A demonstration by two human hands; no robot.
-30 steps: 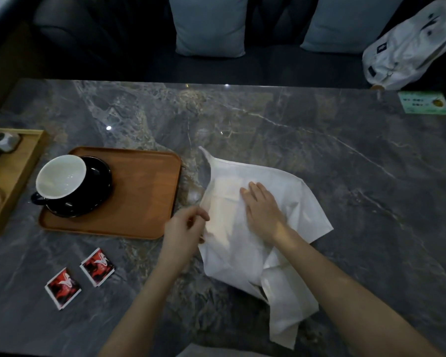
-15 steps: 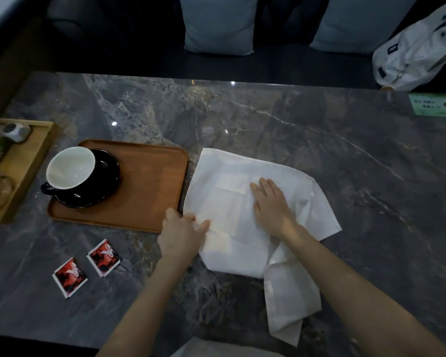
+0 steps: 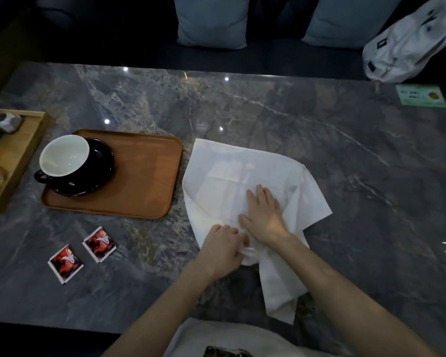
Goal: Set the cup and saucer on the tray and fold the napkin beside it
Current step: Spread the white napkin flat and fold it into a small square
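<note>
Folding is the job in hand, and the white napkin (image 3: 242, 176) lies spread on the dark marbled desk (image 3: 319, 130), just to the right of the brown tray (image 3: 144, 176), its near tail trailing towards the person at the desk's near edge. The right hand (image 3: 264, 215) lies flat on the cloth, fingers straight and together, pinning it and holding nothing; the left hand (image 3: 223, 249) is curled at the napkin's near-left edge and seems to pinch a bunched bit of fabric, though the fingertips are tucked under and hard to read. Done well, I'd say this wants the flat hand to stay as the anchor while the pinched edge is drawn over square, corner to corner, and that loose tail brought in before any crease is pressed, or the fold will come out lopsided. The first half of the task looks settled: the white-lined cup (image 3: 63, 155) sits on its black saucer (image 3: 98, 171) at the tray's left end. Around them, two red sachets (image 3: 83, 253) lie near the tray, a pale wooden box (image 3: 18, 150) holds small items at far left, and a green card (image 3: 420, 95) sits far right. Beyond the desk a dark sofa carries grey cushions (image 3: 211, 21) and a white bag (image 3: 410, 42); the light is dim.
</note>
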